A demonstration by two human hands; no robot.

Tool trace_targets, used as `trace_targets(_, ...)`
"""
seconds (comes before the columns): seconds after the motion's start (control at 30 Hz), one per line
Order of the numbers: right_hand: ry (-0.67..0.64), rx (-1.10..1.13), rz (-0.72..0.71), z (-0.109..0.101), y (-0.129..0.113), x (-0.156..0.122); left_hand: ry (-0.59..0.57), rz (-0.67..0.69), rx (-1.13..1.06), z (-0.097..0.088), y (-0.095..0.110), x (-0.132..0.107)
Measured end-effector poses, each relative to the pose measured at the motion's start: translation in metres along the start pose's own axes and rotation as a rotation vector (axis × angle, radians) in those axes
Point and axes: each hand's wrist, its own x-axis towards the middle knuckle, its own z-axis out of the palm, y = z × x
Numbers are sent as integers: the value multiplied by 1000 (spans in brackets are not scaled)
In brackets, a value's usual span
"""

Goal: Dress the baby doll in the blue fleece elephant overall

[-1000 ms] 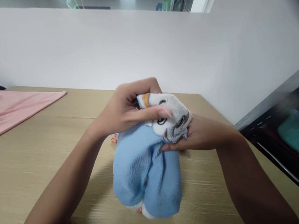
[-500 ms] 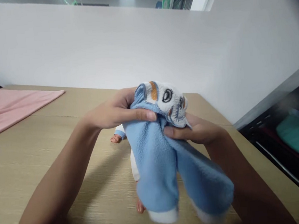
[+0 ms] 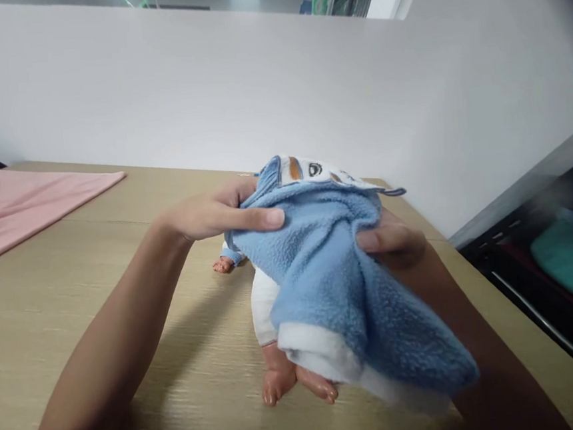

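Observation:
Small blue fleece doll trousers [image 3: 315,259] with white cuffs and an embroidered cartoon face at the top hang between my two hands. My left hand [image 3: 216,211] grips their upper left side, thumb on the fabric and fingers behind. At the right side my right hand [image 3: 393,238] pinches the cloth with its thumb; it is slightly blurred. Beneath the garment a doll [image 3: 265,304] in white clothing lies on the table, with its small hand [image 3: 224,264] and feet [image 3: 278,379] showing. The trousers hide most of its body and its head.
A pink cloth [image 3: 29,201] lies flat at the left of the wooden table [image 3: 197,397]. Behind the table stands a white wall [image 3: 156,99]. At the right, past the table edge, is a dark rack [image 3: 512,275] with a green item [image 3: 572,263].
My right hand has moved right, stretching the top of the trousers wider. The legs have swung right and lifted, uncovering more of the doll's leg and both feet. My left hand stays nearly still.

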Motion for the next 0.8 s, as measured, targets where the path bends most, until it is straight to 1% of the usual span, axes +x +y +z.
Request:
trace_targets(0.1, 2, 16, 23, 3, -4, 1, 188, 120, 48, 2, -3, 6)
trace_targets(0.13, -23, -18, 44, 5, -6, 2, 231, 145, 56, 3, -3, 8)
trace_targets(0.2, -118, -115, 113, 7, -10, 3, 271, 147, 62, 6, -2, 13)
trace_targets(0.27, -235, -201, 165, 8, -13, 4, 269, 112, 63, 8, 0, 15)
trace_targets(0.3, -263, -226, 154, 8, -13, 5, 262, 92, 65, 9, 1, 15)
trace_targets(0.37, -243, -229, 87, 6, -10, 5, 253, 68, 78, 9, 2, 13)
trace_targets(0.43, -177, -170, 31, 1, -3, 4, 241, 70, 107, 8, 3, 9)
trace_targets(0.57, -99, -65, 53, -7, 9, 0, 191, 113, 168, 6, 3, 2)
trace_targets(0.67, -122, -85, 41, -3, 5, 2, 141, 126, 179, 6, 2, 2)
trace_targets(0.8, -164, -149, -35, 11, -11, 6, 71, 111, 168, 7, -2, 7)
